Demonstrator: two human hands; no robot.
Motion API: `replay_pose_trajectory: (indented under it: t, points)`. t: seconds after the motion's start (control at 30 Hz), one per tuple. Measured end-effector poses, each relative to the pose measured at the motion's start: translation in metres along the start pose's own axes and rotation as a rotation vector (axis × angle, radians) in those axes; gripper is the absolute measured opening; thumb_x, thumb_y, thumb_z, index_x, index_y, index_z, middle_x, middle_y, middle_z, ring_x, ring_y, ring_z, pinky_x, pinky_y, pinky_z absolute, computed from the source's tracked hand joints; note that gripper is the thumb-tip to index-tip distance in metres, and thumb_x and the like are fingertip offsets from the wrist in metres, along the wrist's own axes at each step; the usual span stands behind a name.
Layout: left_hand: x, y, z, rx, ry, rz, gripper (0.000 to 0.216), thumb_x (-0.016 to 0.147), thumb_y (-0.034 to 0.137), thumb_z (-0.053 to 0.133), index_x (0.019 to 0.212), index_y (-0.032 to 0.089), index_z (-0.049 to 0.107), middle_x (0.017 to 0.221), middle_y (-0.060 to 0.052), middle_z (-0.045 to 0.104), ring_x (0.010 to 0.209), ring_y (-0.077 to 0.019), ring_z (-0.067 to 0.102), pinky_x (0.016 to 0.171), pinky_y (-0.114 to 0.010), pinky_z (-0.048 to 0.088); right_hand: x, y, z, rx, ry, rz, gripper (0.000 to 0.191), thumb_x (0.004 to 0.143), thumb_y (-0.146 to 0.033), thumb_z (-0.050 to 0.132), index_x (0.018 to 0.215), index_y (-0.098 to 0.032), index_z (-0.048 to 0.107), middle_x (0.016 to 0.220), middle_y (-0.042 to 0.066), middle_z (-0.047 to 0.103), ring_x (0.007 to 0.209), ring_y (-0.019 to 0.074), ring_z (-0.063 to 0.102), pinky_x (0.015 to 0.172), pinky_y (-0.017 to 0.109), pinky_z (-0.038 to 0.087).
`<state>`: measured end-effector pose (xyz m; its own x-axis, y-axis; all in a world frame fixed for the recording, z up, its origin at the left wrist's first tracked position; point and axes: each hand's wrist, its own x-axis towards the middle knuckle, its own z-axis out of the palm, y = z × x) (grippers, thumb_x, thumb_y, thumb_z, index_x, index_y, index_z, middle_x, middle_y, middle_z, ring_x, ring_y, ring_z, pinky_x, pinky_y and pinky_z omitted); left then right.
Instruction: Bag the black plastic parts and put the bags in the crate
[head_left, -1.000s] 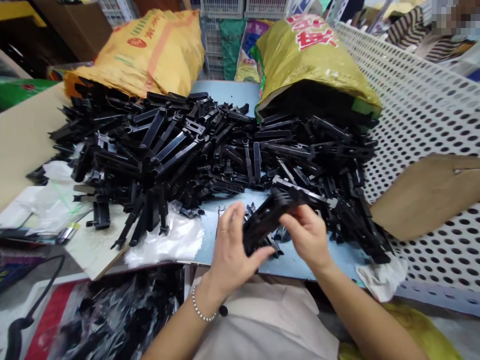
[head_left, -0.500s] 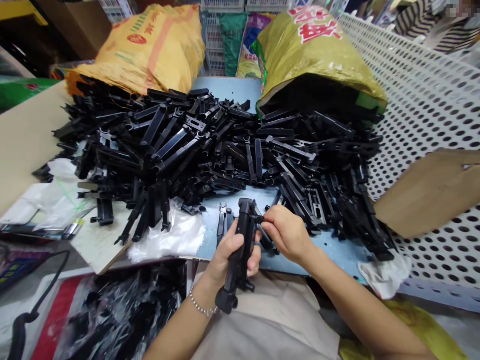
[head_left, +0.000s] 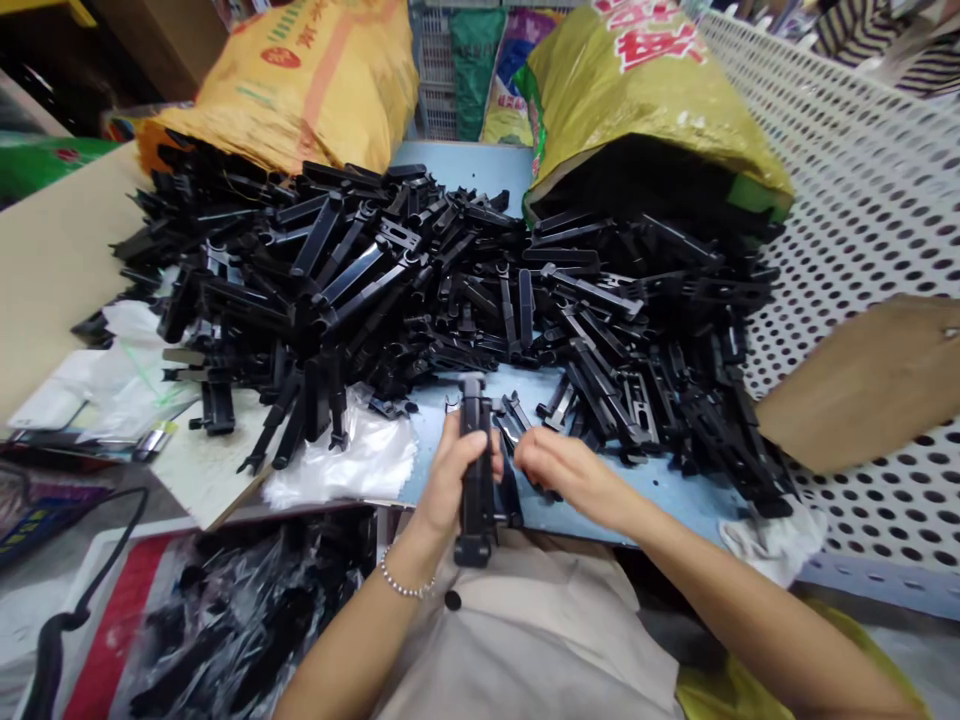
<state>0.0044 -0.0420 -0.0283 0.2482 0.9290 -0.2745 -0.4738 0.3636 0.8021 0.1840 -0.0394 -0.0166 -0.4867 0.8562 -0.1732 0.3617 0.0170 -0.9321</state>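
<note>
Part (head_left: 475, 505) gripped in the left hand (head_left: 448, 475) points its long axis from torso (head_left: 540, 640) toward pile (head_left: 450, 270); whether the right hand (head_left: 561, 467) grips anything, I cannot tell.

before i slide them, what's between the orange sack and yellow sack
In the head view, black parts heap up in front; blue tabletop shows behind.
</note>
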Motion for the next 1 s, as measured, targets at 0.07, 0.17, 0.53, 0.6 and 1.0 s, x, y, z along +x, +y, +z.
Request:
replay_pose_trajectory:
  t: [0.07,0.17,0.53,0.6,1.0]
  points:
    - [0.004,0.004,-0.002,-0.088,0.074,0.011,0.028,0.081,0.041,0.059,0.092,0.019,0.046,0.079,0.001,0.058,0.063,-0.0087,0.056,0.056,-0.019,0.047,-0.011,0.002,0.009,-0.34,-0.032,-0.201,0.041,0.096,-0.056,0.039,0.091,-0.019,0.056,0.082,0.004,0.059,0.072,0.0157,0.051,0.066,0.029,0.04]
    - [0.005,0.006,-0.001,-0.123,0.093,0.003,0.028,0.079,0.041,0.061,0.091,0.019,0.048,0.079,0.001,0.057,0.063,-0.0087,0.055,0.057,-0.02,0.047,-0.021,0.006,0.029,-0.604,-0.007,-0.403,0.039,0.1,-0.048,0.032,0.09,-0.018,0.054,0.081,0.006,0.058,0.072,0.0175,0.049,0.066,0.031,0.038]
    - [-0.011,0.01,-0.056,0.339,0.353,0.095,0.058,0.081,0.049,0.062,0.129,0.019,0.05,0.088,-0.004,0.069,0.081,-0.0212,0.068,0.073,-0.032,0.055,-0.012,0.027,0.006,-0.709,0.247,-0.288,0.025,0.099,-0.026,0.036,0.106,-0.019,0.059,0.092,0.008,0.065,0.084,0.0201,0.057,0.077,0.034,0.045]
    - [-0.004,0.006,-0.076,0.456,0.45,0.097,0.059,0.082,0.048,0.061,0.133,0.021,0.049,0.11,-0.008,0.069,0.107,-0.0261,0.065,0.094,-0.039,0.051,-0.007,0.033,-0.013,-0.861,0.352,-0.236,0.027,0.097,-0.02,0.038,0.114,-0.017,0.059,0.1,0.011,0.066,0.093,0.024,0.056,0.082,0.038,0.046]
    - [0.009,-0.041,-0.052,0.854,0.263,0.202,0.082,0.076,0.043,0.071,0.145,0.017,0.033,0.146,-0.017,0.04,0.138,-0.0308,0.037,0.115,-0.049,0.027,0.01,0.061,-0.036,-1.083,0.263,-0.15,0.016,0.093,-0.021,0.049,0.097,-0.017,0.065,0.105,0.012,0.064,0.101,0.0268,0.052,0.083,0.039,0.046]
